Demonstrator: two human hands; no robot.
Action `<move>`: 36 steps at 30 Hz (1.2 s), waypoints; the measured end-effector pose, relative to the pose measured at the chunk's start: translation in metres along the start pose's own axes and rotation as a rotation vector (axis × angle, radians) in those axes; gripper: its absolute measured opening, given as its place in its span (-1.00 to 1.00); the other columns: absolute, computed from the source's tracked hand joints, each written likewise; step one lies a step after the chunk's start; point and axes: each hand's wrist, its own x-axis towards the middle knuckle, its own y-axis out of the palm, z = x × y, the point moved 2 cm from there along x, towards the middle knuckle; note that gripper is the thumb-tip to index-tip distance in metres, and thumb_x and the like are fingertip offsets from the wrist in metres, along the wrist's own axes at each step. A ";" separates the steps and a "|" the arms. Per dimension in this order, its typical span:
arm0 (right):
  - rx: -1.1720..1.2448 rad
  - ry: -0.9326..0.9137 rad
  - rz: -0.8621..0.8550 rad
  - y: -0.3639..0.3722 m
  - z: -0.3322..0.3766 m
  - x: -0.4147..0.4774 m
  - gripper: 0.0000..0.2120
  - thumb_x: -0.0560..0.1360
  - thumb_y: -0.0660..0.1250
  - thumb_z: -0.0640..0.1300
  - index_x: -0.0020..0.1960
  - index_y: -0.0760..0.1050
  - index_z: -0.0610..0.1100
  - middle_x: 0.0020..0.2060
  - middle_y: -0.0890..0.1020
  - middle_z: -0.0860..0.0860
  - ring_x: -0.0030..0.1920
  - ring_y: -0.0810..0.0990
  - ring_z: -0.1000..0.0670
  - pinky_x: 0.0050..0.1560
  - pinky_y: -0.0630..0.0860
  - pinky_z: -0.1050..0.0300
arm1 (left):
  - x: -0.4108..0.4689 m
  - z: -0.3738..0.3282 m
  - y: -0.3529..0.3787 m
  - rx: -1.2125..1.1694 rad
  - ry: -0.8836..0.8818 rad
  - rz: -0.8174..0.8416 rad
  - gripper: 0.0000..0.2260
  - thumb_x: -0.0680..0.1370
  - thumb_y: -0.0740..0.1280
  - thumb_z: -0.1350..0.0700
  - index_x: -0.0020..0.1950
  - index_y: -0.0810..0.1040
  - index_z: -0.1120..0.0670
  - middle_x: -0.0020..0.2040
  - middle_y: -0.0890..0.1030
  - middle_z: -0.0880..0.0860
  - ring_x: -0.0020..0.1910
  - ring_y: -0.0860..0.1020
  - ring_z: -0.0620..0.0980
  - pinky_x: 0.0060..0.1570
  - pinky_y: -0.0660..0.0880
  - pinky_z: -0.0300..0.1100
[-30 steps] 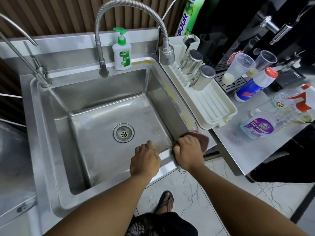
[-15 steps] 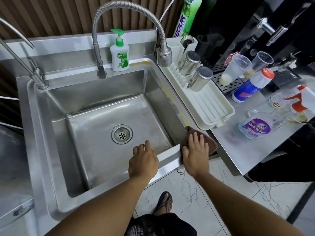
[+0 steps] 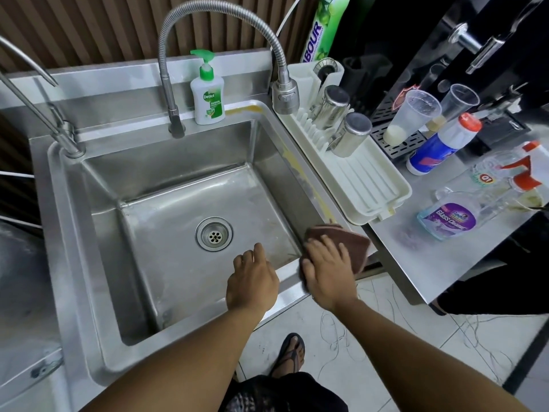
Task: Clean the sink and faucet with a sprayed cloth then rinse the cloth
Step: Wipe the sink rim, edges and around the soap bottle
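Pressing flat on the brown cloth (image 3: 353, 243), the right hand (image 3: 328, 269) has its fingers spread, palm down, not clenched. Cloth lies on the front right corner of the sink (image 3: 166, 185) rim, just beside the white drying tray (image 3: 383, 185). Left hand (image 3: 252, 281) rests loosely curled on the front rim, grasping nothing. Faucet (image 3: 219, 13) arches over the basin, untouched.

Beside the grey steel sink (image 3: 89, 263), a reddish-brown cloth (image 3: 353, 240) lay at its right front corner, a white soap bottle (image 3: 207, 98) with a green pump stood on its back ledge, a cream drying tray (image 3: 377, 188) flanked its right, and yellowish stains streaked its right rim.
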 end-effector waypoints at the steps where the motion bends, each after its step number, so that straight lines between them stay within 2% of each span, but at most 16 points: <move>1: -0.018 -0.096 0.027 0.001 0.014 0.002 -0.59 0.62 0.00 0.09 0.24 0.54 -0.01 0.22 0.59 0.02 0.36 0.43 -0.08 0.50 0.10 -0.09 | 0.000 0.000 0.000 -0.011 -0.002 -0.003 -0.58 0.68 0.07 0.04 0.54 0.17 0.05 0.41 0.40 0.10 0.35 0.34 0.12 0.04 0.50 0.01; 3: -0.037 -0.284 0.092 -0.001 0.028 0.008 -0.66 0.61 0.05 0.09 0.01 0.54 -0.04 -0.05 0.61 0.01 0.04 0.52 -0.08 0.33 0.31 -0.09 | 0.000 0.000 -0.001 -0.034 -0.002 -0.013 -0.54 0.66 0.10 0.06 0.56 0.14 0.05 0.44 0.37 0.09 0.38 0.31 0.11 0.05 0.51 0.01; 4: -0.043 -0.346 0.140 -0.006 0.027 0.015 -0.67 0.61 0.06 0.09 -0.02 0.54 -0.05 -0.11 0.61 0.00 -0.04 0.51 -0.09 0.22 0.37 -0.07 | -0.001 0.001 -0.002 -0.039 0.000 -0.021 -0.53 0.66 0.11 0.07 0.57 0.14 0.06 0.44 0.36 0.09 0.39 0.30 0.11 0.05 0.51 0.01; 6: -0.102 -0.383 0.247 -0.018 0.015 0.035 -0.67 0.62 0.08 0.10 -0.04 0.55 -0.03 -0.10 0.64 -0.01 -0.05 0.55 -0.09 0.10 0.39 -0.03 | -0.002 0.002 -0.003 -0.035 0.009 -0.045 -0.52 0.66 0.11 0.08 0.58 0.13 0.07 0.43 0.37 0.09 0.38 0.30 0.11 0.05 0.51 0.00; 10: -0.374 -0.282 0.371 -0.027 0.016 0.060 -0.66 0.63 0.04 0.04 -0.05 0.57 0.00 -0.03 0.69 -0.05 0.04 0.63 -0.15 0.19 0.34 -0.05 | -0.003 0.002 -0.004 -0.036 0.013 -0.055 -0.52 0.65 0.12 0.08 0.57 0.13 0.08 0.40 0.38 0.09 0.36 0.31 0.11 0.08 0.54 -0.01; 13: -0.324 -0.301 0.380 -0.007 0.042 0.051 -0.59 0.60 -0.01 0.07 -0.08 0.58 -0.02 -0.06 0.70 -0.04 -0.01 0.63 -0.15 0.04 0.42 -0.01 | -0.002 0.002 -0.003 -0.022 0.010 -0.049 -0.50 0.65 0.12 0.08 0.58 0.12 0.07 0.41 0.37 0.08 0.39 0.29 0.10 0.10 0.53 -0.01; 15: -0.199 -0.363 0.268 0.001 0.045 0.034 -0.55 0.59 -0.06 0.09 -0.06 0.58 -0.02 -0.08 0.68 0.01 -0.01 0.60 -0.09 0.10 0.43 -0.04 | -0.002 0.002 -0.002 -0.018 0.006 -0.042 -0.49 0.65 0.12 0.06 0.59 0.09 0.06 0.43 0.35 0.06 0.41 0.27 0.09 0.12 0.51 -0.01; 16: -0.136 -0.389 0.210 0.004 0.042 0.023 -0.56 0.62 -0.05 0.08 0.04 0.59 -0.02 0.00 0.67 0.02 0.07 0.58 -0.07 0.20 0.41 -0.04 | -0.002 0.001 -0.002 -0.013 0.006 -0.040 -0.49 0.65 0.11 0.06 0.60 0.09 0.06 0.44 0.35 0.06 0.42 0.27 0.09 0.13 0.49 -0.02; 18: -0.019 -0.391 0.132 0.006 0.033 -0.004 -0.55 0.68 -0.01 0.07 0.40 0.48 -0.06 0.35 0.55 0.04 0.40 0.43 -0.03 0.46 0.24 -0.03 | -0.001 0.000 -0.003 -0.004 0.009 -0.037 -0.48 0.66 0.11 0.05 0.60 0.07 0.05 0.46 0.33 0.06 0.43 0.26 0.09 0.15 0.48 -0.02; 20: 0.001 -0.408 0.131 0.005 0.019 -0.030 -0.48 0.71 -0.03 0.09 0.60 0.21 -0.08 0.58 0.23 0.07 0.60 0.11 0.03 0.58 0.00 -0.02 | -0.002 -0.001 -0.002 0.009 0.017 -0.036 -0.48 0.66 0.11 0.05 0.61 0.07 0.06 0.47 0.33 0.07 0.43 0.28 0.10 0.16 0.49 -0.02; 21: -0.003 -0.417 0.145 0.005 0.009 -0.038 -0.46 0.71 -0.04 0.10 0.63 0.13 -0.07 0.61 0.14 0.07 0.62 0.01 0.05 0.59 -0.06 -0.01 | -0.002 -0.001 -0.002 0.014 0.019 -0.036 -0.49 0.66 0.10 0.05 0.60 0.08 0.06 0.47 0.34 0.08 0.42 0.28 0.10 0.16 0.49 -0.02; 23: 0.004 -0.350 0.132 0.001 -0.019 -0.039 -0.44 0.70 -0.05 0.14 0.64 0.08 -0.05 0.62 0.10 0.07 0.62 -0.06 0.08 0.60 -0.08 -0.04 | -0.002 0.000 -0.002 0.015 0.013 -0.036 -0.50 0.66 0.09 0.05 0.59 0.09 0.06 0.45 0.35 0.07 0.41 0.29 0.10 0.14 0.49 -0.01; 26: 0.011 -0.064 0.077 -0.008 -0.054 -0.017 -0.37 0.65 -0.15 0.22 0.64 0.06 -0.03 0.61 0.06 0.10 0.62 -0.10 0.10 0.58 -0.21 0.06 | -0.002 0.001 -0.001 0.014 0.007 -0.031 -0.51 0.67 0.08 0.04 0.59 0.09 0.06 0.44 0.36 0.07 0.39 0.29 0.10 0.13 0.51 0.00; 30: 0.010 0.144 -0.009 0.000 -0.025 -0.008 -0.30 0.59 -0.18 0.20 0.64 0.09 -0.10 0.62 0.10 0.02 0.62 -0.05 0.01 0.56 -0.24 0.02 | 0.000 0.001 0.001 0.010 0.004 -0.021 -0.51 0.66 0.07 0.04 0.59 0.10 0.06 0.44 0.37 0.07 0.39 0.30 0.10 0.13 0.52 0.02; 33: 0.099 -0.060 0.020 0.010 0.026 -0.038 -0.42 0.63 -0.02 0.08 0.61 0.20 -0.07 0.59 0.20 0.06 0.61 0.08 0.00 0.57 -0.15 -0.03 | 0.000 0.000 0.000 0.010 -0.004 -0.022 -0.52 0.66 0.07 0.05 0.59 0.11 0.06 0.45 0.37 0.08 0.41 0.29 0.11 0.13 0.50 0.02; 36: 0.101 -0.287 0.111 0.008 0.028 -0.054 -0.48 0.69 -0.03 0.08 0.61 0.18 -0.02 0.59 0.19 0.13 0.61 0.02 0.10 0.58 -0.12 0.01 | -0.001 -0.001 -0.001 0.012 0.002 -0.010 -0.52 0.67 0.07 0.04 0.59 0.11 0.06 0.46 0.36 0.08 0.41 0.29 0.10 0.13 0.50 0.00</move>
